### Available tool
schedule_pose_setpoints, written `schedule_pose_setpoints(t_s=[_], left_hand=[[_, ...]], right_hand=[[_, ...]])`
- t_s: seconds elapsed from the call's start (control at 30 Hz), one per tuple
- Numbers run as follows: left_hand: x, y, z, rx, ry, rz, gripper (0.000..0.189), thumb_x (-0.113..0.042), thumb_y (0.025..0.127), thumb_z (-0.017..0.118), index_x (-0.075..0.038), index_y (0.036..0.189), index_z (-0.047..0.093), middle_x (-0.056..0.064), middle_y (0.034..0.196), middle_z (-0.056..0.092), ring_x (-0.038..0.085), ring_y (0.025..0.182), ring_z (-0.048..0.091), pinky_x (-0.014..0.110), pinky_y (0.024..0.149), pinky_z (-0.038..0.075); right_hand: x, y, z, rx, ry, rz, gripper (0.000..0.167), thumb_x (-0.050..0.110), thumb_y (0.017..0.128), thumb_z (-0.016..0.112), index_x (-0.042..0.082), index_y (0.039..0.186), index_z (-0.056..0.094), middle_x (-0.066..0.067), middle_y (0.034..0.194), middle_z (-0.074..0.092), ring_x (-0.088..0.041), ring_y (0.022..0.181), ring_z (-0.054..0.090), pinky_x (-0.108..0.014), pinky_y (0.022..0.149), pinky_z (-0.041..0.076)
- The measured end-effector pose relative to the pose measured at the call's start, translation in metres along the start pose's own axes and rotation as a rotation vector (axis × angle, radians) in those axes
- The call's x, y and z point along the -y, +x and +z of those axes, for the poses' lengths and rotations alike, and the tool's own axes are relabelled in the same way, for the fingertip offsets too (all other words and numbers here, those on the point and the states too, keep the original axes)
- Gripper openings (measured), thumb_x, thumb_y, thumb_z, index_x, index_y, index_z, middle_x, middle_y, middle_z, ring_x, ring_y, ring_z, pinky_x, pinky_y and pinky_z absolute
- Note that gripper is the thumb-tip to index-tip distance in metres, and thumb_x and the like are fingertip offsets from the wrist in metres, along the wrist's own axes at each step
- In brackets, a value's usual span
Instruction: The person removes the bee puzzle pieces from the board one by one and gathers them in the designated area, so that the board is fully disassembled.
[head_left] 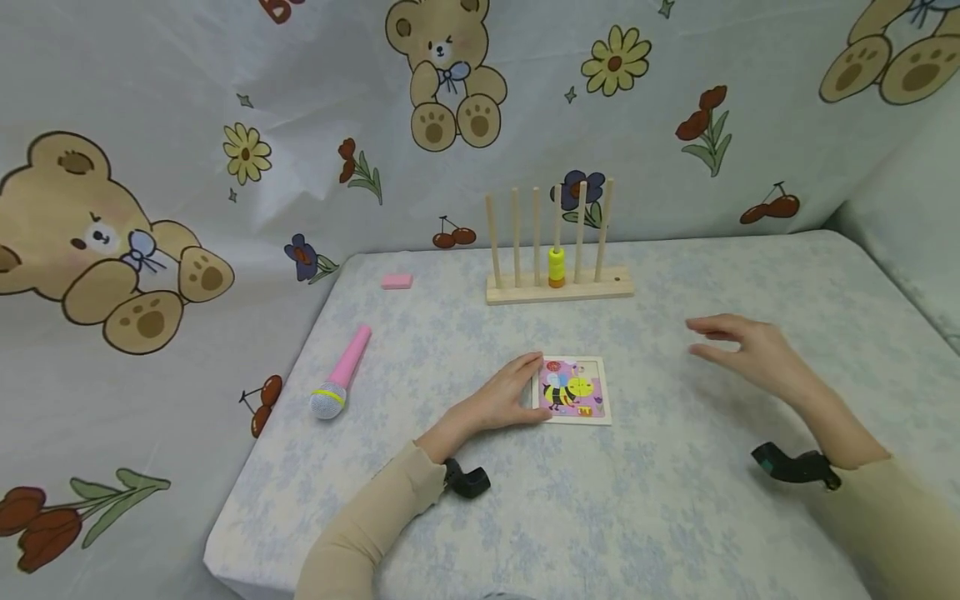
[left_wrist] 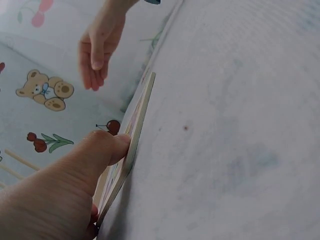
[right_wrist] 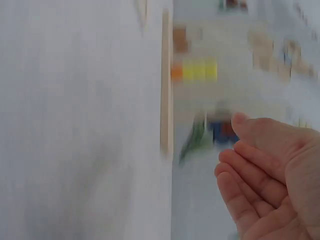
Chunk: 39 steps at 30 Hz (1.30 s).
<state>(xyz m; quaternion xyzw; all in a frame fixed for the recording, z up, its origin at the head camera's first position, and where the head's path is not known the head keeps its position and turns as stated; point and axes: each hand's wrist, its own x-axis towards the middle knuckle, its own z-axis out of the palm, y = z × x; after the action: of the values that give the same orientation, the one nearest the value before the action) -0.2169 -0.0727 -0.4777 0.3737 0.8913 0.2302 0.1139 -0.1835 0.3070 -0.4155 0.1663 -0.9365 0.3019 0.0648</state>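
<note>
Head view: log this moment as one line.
left hand: grips bee puzzle by left side | right hand: empty, above table | peg rack: rings on one peg

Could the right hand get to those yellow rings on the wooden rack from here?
Probably yes: the right hand is empty, and only two pegs of the wooden rack seem to stand between it and the yellow rings.

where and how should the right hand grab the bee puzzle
Probably best by the right rim of the bee puzzle, coming in from the right, thumb on the near edge and fingers on the far one. It is a thin, square board, its left side is held by the left hand, and its right side is uncovered, facing the empty right hand.
</note>
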Motion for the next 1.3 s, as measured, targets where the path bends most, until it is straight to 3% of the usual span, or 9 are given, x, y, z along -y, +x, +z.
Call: schedule_pose_setpoints(t_s=[0.13, 0.23, 0.37, 0.63, 0.87, 1.17, 1.3], left_hand=[[0.0, -0.001, -0.002, -0.005, 0.002, 0.011, 0.091, -0.048, 0.086, 0.064, -0.001, 0.15, 0.02, 0.009, 0.155, 0.016, 0.018, 0.141, 0.013, 0.032, 0.111, 0.019], [0.0, -0.001, -0.002, -0.004, -0.004, 0.012, 0.091, -0.048, 0.086, 0.064, -0.002, 0.15, 0.019, 0.009, 0.155, 0.015, 0.018, 0.141, 0.013, 0.032, 0.111, 0.019], [0.0, -0.002, -0.001, 0.002, -0.009, 0.0, 0.091, -0.048, 0.086, 0.064, -0.003, 0.15, 0.019, 0.007, 0.156, 0.015, 0.017, 0.141, 0.013, 0.032, 0.111, 0.019], [-0.001, -0.001, -0.001, -0.001, -0.004, -0.002, 0.09, -0.048, 0.085, 0.065, -0.002, 0.15, 0.021, 0.008, 0.155, 0.017, 0.017, 0.141, 0.014, 0.031, 0.111, 0.019], [0.002, -0.001, 0.0, -0.003, 0.0, -0.004, 0.091, -0.049, 0.085, 0.064, -0.003, 0.15, 0.02, 0.007, 0.155, 0.016, 0.016, 0.141, 0.013, 0.031, 0.111, 0.018], [0.003, -0.001, 0.001, -0.009, 0.001, 0.001, 0.091, -0.049, 0.085, 0.064, -0.002, 0.15, 0.02, 0.007, 0.155, 0.016, 0.016, 0.141, 0.013, 0.031, 0.111, 0.019], [0.003, 0.0, 0.0, -0.007, -0.003, 0.006, 0.091, -0.048, 0.085, 0.065, -0.002, 0.15, 0.02, 0.007, 0.155, 0.016, 0.016, 0.14, 0.014, 0.032, 0.111, 0.02]], right_hand=[[0.045, 0.011, 0.04, 0.085, 0.09, -0.157, 0.038, 0.016, 0.085, 0.072, 0.001, 0.119, 0.064, -0.013, 0.113, 0.064, -0.032, 0.098, 0.061, -0.051, 0.08, 0.049], [0.062, 0.016, 0.064, 0.152, 0.13, -0.191, 0.036, 0.013, 0.084, 0.073, -0.001, 0.116, 0.065, -0.013, 0.111, 0.065, -0.031, 0.096, 0.062, -0.049, 0.08, 0.05], [0.066, 0.021, 0.083, 0.182, 0.137, -0.199, 0.034, 0.01, 0.083, 0.073, -0.002, 0.114, 0.066, -0.012, 0.11, 0.066, -0.031, 0.097, 0.062, -0.047, 0.081, 0.05], [0.064, 0.022, 0.095, 0.196, 0.027, -0.267, 0.035, 0.013, 0.081, 0.075, -0.001, 0.112, 0.067, -0.011, 0.108, 0.065, -0.03, 0.101, 0.058, -0.048, 0.085, 0.047], [0.066, 0.023, 0.1, 0.177, 0.016, -0.255, 0.033, 0.011, 0.081, 0.075, 0.0, 0.111, 0.068, -0.01, 0.106, 0.064, -0.029, 0.099, 0.057, -0.048, 0.084, 0.047], [0.064, 0.026, 0.105, 0.161, 0.086, -0.282, 0.029, 0.004, 0.083, 0.071, 0.001, 0.112, 0.068, -0.006, 0.101, 0.058, -0.017, 0.079, 0.051, -0.028, 0.064, 0.046], [0.062, 0.029, 0.104, 0.169, 0.084, -0.285, 0.028, 0.004, 0.082, 0.072, 0.002, 0.11, 0.069, -0.004, 0.099, 0.057, -0.016, 0.079, 0.052, -0.025, 0.063, 0.046]])
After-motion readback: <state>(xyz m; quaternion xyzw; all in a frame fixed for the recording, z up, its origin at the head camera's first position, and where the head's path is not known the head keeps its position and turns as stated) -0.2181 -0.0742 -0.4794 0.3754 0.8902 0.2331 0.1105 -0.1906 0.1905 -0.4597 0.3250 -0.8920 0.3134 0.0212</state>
